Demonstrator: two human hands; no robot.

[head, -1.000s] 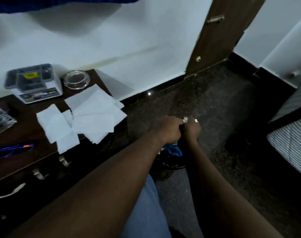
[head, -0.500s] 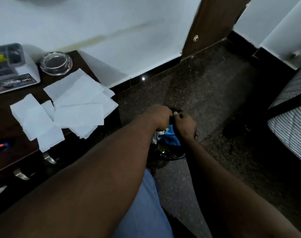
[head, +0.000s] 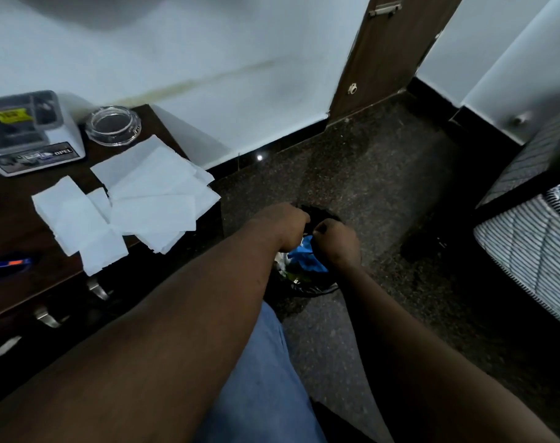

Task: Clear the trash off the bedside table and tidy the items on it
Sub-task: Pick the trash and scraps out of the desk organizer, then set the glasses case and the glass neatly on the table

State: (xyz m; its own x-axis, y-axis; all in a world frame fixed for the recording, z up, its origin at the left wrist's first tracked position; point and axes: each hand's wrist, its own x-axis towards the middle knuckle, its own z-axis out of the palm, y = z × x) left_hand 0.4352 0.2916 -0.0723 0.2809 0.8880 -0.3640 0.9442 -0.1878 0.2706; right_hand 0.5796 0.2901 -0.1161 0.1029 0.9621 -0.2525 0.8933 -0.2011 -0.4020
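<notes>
Both my hands hang close together over a small trash bin (head: 317, 290) with a black liner on the floor. Blue and white rubbish (head: 305, 259) lies in it. My left hand (head: 283, 227) is knuckles up, its fingers curled down out of sight. My right hand (head: 337, 244) has thumb and fingers pinched together at the liner's far rim; nothing shows between them. On the dark wooden bedside table (head: 13, 231) at left lie several white tissues (head: 144, 199), a glass ashtray (head: 114, 129), a white and grey organiser box (head: 26, 135) and a blue pen (head: 7, 265).
Metal drawer handles (head: 96, 289) stick out of the table's front. A bed with a striped sheet (head: 534, 251) stands at the right. A brown door (head: 390, 49) is in the far wall. Dark speckled floor runs between table and bed.
Both hands dropped from above the floor down to the bin's mouth. The small white bits seen at my fingertips a second ago are no longer visible.
</notes>
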